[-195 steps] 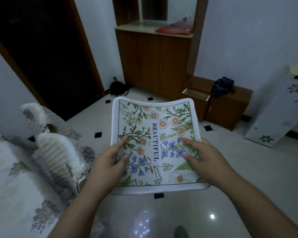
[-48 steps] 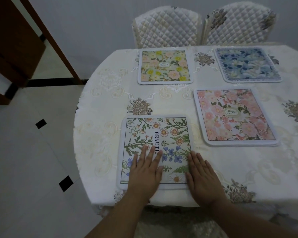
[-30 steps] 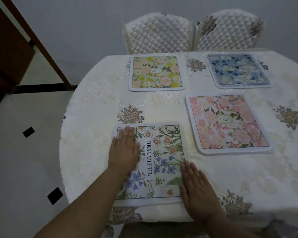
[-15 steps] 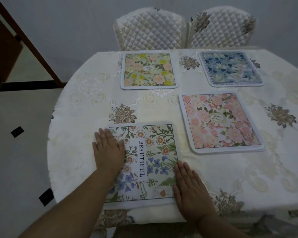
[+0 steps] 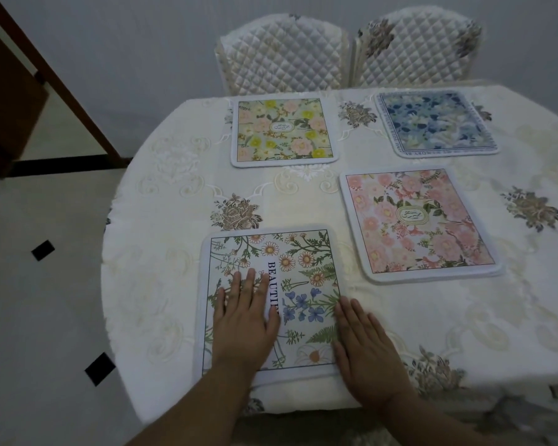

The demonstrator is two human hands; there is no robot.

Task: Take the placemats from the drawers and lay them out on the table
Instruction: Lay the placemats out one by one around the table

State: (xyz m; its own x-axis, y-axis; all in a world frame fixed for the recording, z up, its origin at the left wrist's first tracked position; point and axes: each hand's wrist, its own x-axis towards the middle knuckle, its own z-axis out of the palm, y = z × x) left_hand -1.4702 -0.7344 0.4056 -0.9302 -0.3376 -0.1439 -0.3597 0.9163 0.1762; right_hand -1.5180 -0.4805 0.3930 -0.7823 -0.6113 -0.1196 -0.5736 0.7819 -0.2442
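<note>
Here, left hand (image 5: 244,323) flat, fingers straight, pressing daisy placemat (image 5: 298,268) at table's (image 5: 161,252) 6 o'clock edge; right hand (image 5: 364,349) flat at its 3 o'clock border, gripping nothing.

Hidden, cropped and unreadable items, head view

Daisy placemat (image 5: 303,265): middle left covered by the left hand (image 5: 244,320), which cuts its printed word short; right edge partly under the right hand (image 5: 364,352). Both forearms: cut off by the lower edge. Bench (image 5: 161,252): right side cropped by the frame, underside unseen. Two chairs (image 5: 281,56): seats and legs hidden behind the bench. Oval labels on the pink placemat (image 5: 413,217) and yellow placemat (image 5: 282,130), and border lettering on the blue placemat (image 5: 432,123): too small to read.
</note>
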